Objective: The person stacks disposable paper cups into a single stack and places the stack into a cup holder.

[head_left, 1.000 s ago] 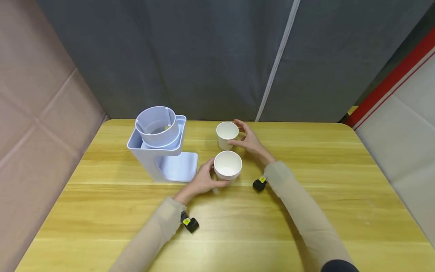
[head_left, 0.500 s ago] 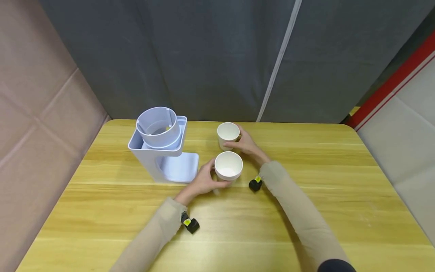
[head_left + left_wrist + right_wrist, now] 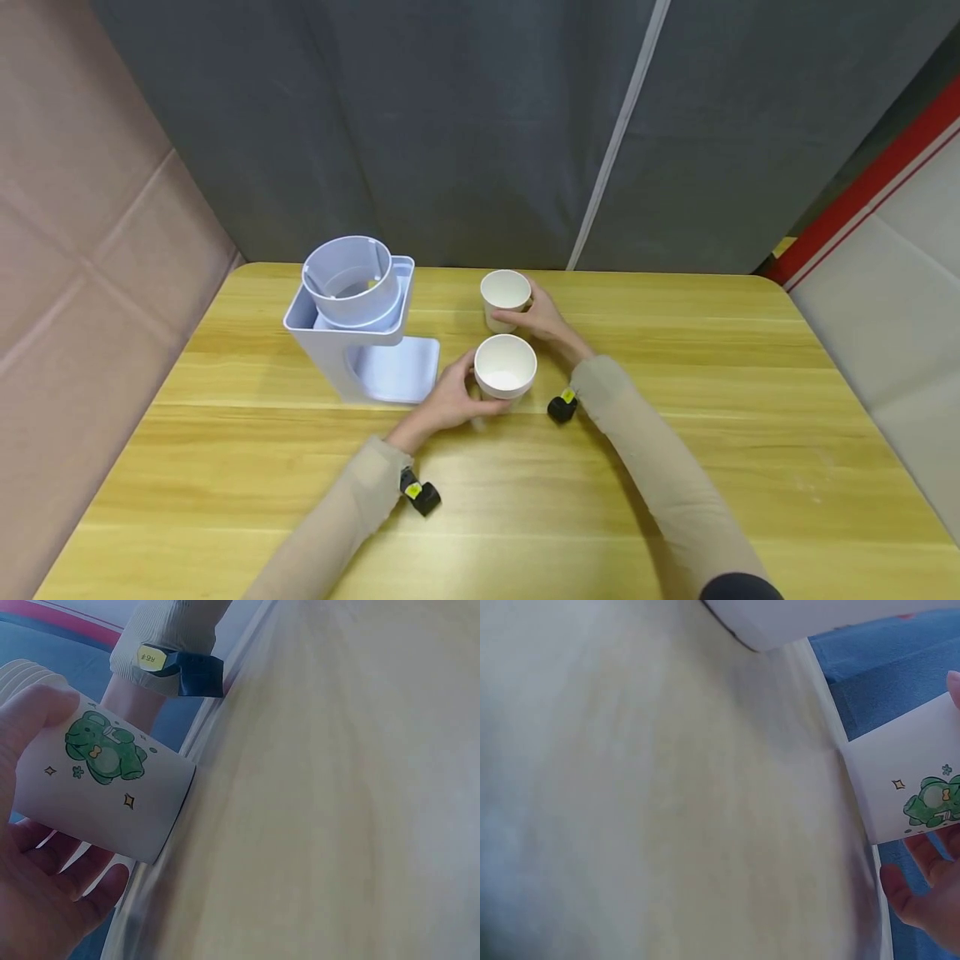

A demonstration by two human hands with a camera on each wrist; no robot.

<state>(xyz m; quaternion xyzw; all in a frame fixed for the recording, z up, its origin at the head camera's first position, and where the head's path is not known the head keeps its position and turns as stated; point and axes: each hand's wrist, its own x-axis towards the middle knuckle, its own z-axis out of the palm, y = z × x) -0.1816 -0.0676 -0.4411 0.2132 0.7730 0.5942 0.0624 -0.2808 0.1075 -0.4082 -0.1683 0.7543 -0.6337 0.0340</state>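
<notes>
In the head view, my left hand grips a stack of white paper cups upright near the middle of the table. Several stacked rims and a green bear print show on this stack in the left wrist view, with the thumb across its side. Just behind it is another white paper cup. My right hand holds that one from the right, thumb in front and fingers round the back. It bears a green bear too in the right wrist view; its rim is cut off there, so I cannot tell whether it is single.
To the left stands a pale lilac plastic stand with a round open-topped container on top and a flat base plate. A grey curtain hangs behind the wooden table.
My right hand has moved slightly left and closed round the rear paper cup. The left hand and its cup stack have stayed almost still.
</notes>
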